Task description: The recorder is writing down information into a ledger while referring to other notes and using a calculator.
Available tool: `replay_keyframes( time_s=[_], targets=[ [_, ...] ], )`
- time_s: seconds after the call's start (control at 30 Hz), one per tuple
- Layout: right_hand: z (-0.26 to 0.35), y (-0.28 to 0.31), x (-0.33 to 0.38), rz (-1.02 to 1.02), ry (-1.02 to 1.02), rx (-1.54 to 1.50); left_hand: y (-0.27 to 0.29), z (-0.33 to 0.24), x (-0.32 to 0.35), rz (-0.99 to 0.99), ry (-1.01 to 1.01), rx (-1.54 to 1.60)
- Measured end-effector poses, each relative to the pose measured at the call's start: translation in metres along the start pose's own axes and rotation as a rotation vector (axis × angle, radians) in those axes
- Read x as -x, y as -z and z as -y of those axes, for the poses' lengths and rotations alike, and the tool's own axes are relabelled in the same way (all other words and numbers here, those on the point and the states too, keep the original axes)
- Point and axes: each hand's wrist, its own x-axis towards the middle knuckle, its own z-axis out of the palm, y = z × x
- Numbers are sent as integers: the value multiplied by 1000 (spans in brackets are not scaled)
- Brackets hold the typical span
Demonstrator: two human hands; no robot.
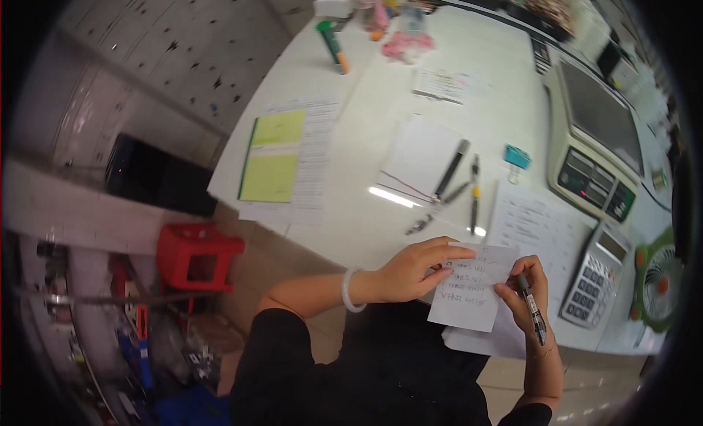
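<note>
Small white handwritten paper slip (472, 287) sat pinched between both hands. Left hand (414, 268) closed on its 9 o'clock edge. Right hand (526, 294) gripped the 3 o'clock edge, fingers also curled around a black marker pen (533, 309).

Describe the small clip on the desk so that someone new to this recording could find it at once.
Start at the weighing scale on the right side of the white desk. Just left of its keypad, above the sheet of handwritten notes, lies the binder clip. It is the only turquoise item there; the pens beside it are long, thin and dark.
</note>
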Motion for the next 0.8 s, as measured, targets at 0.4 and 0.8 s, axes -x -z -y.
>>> replay_keyframes(
  time_s=[0.4,0.8],
  targets=[
    [24,-136,-205,131,191,-53,222,98,110,-1126,485,-1345],
    [28,-151,-208,-204,749,582,278,77,130,-1053,641,-1197]
  ],
)
